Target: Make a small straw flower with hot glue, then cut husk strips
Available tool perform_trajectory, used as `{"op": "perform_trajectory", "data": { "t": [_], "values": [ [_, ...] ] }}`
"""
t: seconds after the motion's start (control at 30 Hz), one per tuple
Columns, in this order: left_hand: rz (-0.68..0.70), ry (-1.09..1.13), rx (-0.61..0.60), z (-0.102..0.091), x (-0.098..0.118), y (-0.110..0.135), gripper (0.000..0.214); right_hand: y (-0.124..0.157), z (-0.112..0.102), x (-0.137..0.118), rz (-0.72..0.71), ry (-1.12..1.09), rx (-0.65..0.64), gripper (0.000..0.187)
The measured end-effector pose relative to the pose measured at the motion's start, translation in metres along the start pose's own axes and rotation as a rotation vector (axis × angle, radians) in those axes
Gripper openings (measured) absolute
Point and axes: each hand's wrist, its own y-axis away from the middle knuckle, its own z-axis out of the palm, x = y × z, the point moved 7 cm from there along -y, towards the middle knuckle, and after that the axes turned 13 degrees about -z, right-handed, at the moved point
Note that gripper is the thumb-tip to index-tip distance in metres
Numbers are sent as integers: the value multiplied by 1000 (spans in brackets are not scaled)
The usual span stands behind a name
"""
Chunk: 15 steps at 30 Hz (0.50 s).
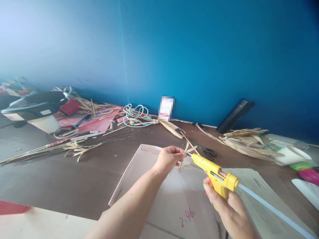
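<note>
A yellow hot glue gun [211, 172] is gripped by its handle in my right hand [229, 205]. From its rear sticks a long translucent glue stick [271, 204]. The nozzle points left and meets, or nearly meets, a small piece of pale dried leaf strip [186, 147] pinched in the fingertips of my left hand [170, 157]. Whether glue is coming out I cannot tell. Both hands are above a shallow white box lid [128, 174], which has pink handwritten digits on it.
Black scissors [209, 152] lie behind the glue gun. Dried husks [251, 142] and a white cup [292, 155] are at right. A coiled pale cable [136, 116], a phone [166, 108] against the blue wall, and a bundle of thin wires [59, 149] are further left. Printed paper [259, 186] sits beside the lid.
</note>
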Motion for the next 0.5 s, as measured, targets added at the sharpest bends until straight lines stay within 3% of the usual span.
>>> {"op": "perform_trajectory", "data": {
  "t": [0.5],
  "values": [
    [-5,-9,-6,-1,-2,-2,23,-1,0,-9,-11,5,6,39]
  ]
}}
